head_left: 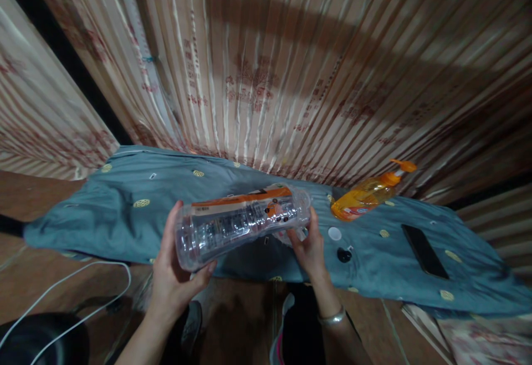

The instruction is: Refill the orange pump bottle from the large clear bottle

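Observation:
A large clear plastic bottle [236, 229] with an orange and white label lies tilted sideways between my hands, above the cloth-covered surface. My left hand [172, 265] wraps around its wide left end, with the thumb below and fingers behind. At the right end, my right hand [310, 246] grips the bottle near its lower edge with the fingers up against the plastic. I see no contents through its wall. A small whitish crumpled thing [283, 236] shows just beneath the bottle, partly hidden.
A blue-green patterned cloth [141, 229] covers the surface. To the right are a pump bottle of orange liquid [361, 198], a white round disc [334, 234], a small black object [344, 254] and a phone [424, 251]. Pleated curtains [257, 77] hang behind; a white cable [93, 263] loops at lower left.

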Motion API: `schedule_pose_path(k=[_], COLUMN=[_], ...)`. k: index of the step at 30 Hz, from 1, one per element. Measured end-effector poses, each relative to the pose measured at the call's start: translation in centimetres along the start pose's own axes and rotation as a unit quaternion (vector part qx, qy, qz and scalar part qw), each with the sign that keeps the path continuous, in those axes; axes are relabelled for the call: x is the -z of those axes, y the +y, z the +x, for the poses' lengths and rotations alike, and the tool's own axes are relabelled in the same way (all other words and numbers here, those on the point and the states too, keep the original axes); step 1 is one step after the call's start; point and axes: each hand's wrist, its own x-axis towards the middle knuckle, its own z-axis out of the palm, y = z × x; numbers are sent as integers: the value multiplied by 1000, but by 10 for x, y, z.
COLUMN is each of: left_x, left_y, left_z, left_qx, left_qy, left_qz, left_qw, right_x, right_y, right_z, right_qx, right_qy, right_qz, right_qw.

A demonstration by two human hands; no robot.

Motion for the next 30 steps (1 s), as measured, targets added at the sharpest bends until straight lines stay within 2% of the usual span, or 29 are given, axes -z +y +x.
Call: schedule_pose_path(k=[21,30], left_x=[1,0], left_y=[1,2], left_z=[0,1], left_qx=[-8,6], left_qy=[-8,-5], left_qz=[-6,23], left_qw=[1000,1000], right_x=[0,0], right_y=[-3,-4], right_z=[1,0], right_qx=[8,-17], right_qy=[6,2], right_qz=[-10,-9], right_qw=[1000,1000])
